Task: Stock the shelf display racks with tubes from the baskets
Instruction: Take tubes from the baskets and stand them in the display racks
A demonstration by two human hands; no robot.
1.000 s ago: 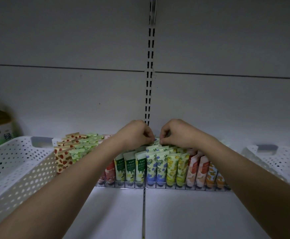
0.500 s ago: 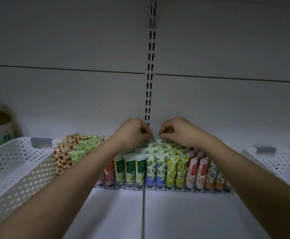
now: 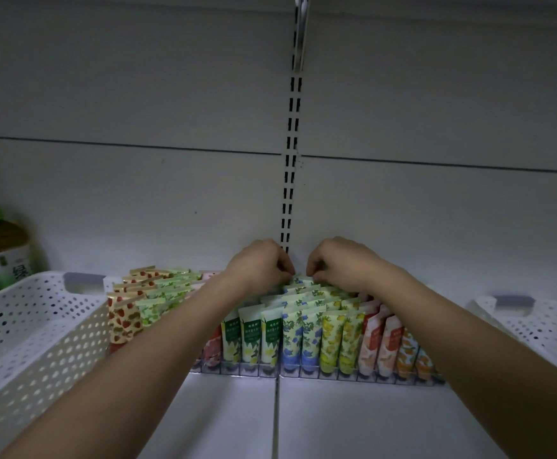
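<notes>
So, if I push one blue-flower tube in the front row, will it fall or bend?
The blue-flower tube probably stays up: neighbours and the clear rack hold it. It leans back already, so it may tilt further. It looks like soft plastic, likely flexing slightly.

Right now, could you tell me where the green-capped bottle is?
The green-capped bottle stands at the head view's far left, behind the left white basket.

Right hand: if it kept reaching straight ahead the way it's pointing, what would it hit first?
Probably the shelf's back wall: the right hand is already at the rearmost tubes, with only the wall showing beyond, though depth is unclear.
</notes>
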